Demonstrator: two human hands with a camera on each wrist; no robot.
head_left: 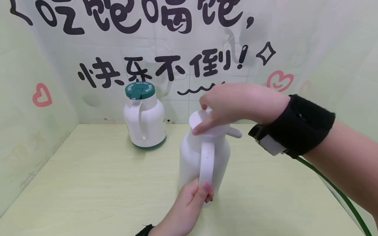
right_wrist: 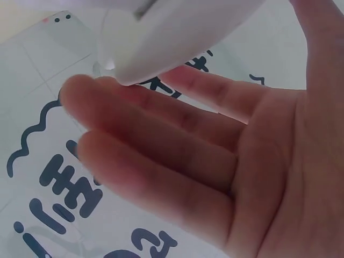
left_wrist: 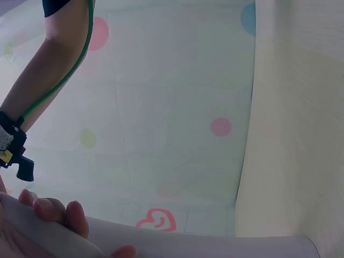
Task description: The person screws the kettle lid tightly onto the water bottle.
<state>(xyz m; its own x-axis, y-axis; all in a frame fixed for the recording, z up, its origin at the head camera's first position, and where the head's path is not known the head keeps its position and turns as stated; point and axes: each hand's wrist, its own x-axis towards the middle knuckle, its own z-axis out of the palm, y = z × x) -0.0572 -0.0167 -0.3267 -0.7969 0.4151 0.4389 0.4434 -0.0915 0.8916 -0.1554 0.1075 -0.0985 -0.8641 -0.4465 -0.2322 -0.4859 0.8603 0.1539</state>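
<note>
white jug [head_left: 195, 157] at frame centre on worktop [head_left: 88, 183]. left hand [head_left: 189, 200] curled round handle [head_left: 206, 162] base; right hand [head_left: 233, 103] fingers loosely grasp lid [head_left: 203, 123]. brace jug firmly, turn lid squarely.

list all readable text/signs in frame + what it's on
"快乐不倒!" on the wall backdrop, middle row, followed by a diamond sparkle.
Top row of the wall backdrop: large characters cut off by the frame edge, ending in a comma; not fully readable.
"DRINK MORE WATER" around the green lid of the far jug; small, only partly legible.
Near white jug: no text visible.
</note>
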